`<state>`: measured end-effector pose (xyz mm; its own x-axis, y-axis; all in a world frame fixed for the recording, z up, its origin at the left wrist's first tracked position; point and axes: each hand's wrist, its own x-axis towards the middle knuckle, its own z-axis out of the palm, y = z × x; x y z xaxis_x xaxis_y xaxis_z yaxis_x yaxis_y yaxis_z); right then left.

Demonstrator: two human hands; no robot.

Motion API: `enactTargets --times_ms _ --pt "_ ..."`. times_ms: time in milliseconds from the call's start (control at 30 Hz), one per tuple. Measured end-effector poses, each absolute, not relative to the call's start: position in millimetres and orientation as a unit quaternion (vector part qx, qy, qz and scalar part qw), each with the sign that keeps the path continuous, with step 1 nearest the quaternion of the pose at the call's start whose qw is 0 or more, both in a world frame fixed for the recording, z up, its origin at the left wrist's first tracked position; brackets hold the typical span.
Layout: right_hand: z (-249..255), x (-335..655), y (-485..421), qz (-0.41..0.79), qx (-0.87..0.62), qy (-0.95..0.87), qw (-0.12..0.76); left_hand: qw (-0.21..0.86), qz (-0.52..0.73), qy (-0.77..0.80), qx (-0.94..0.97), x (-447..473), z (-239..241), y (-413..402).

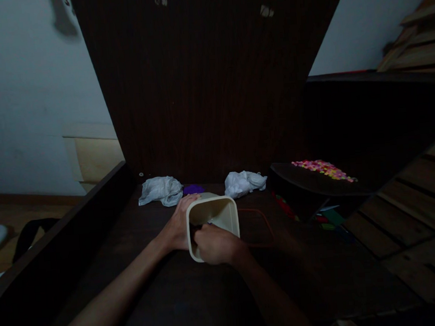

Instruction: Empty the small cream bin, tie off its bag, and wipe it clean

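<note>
A cream plastic bin [227, 216] lies tipped on the dark wooden surface, its mouth facing me. My left hand [178, 225] grips the bin's left side from outside, fingers over its upper edge. Inside the mouth is my right hand [216, 243], closed, with its fingers bent into the bin. Something dark shows at those fingertips, too dim to name. Behind the bin are a crumpled whitish plastic bag [161, 190], a purple item [193, 189] and a second white plastic bag [244, 183]. An orange-brown loop [261, 215] shows at the bin's right.
A dark panel [203, 83] rises at the back, and a low dark side board [64, 228] runs along the left. At right, a dark shelf [290, 177] carries small pink and yellow pieces [323, 168], with colourful items [333, 217] below it. Wooden slats [413, 213] lie beyond.
</note>
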<state>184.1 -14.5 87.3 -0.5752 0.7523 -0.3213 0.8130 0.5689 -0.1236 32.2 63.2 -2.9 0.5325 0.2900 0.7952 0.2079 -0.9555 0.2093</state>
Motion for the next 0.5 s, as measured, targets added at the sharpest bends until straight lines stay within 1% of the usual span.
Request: enactTargets --times_ms 67,133,200,367,500 --pt "93 193 -33 -0.142 0.435 0.884 0.097 0.047 0.461 0.140 0.875 32 -1 62" --pt "98 204 -51 -0.127 0.432 0.891 0.060 0.051 0.460 0.136 0.876 32 1 61" --pt "101 213 -65 -0.113 0.439 0.890 0.053 0.055 0.460 0.133 0.876 33 4 60" --pt "103 224 -71 -0.115 0.459 0.875 0.102 0.057 0.458 0.126 0.878 35 4 59" --pt "95 214 -57 -0.099 0.478 0.866 0.111 0.046 0.452 0.137 0.880 35 4 60"
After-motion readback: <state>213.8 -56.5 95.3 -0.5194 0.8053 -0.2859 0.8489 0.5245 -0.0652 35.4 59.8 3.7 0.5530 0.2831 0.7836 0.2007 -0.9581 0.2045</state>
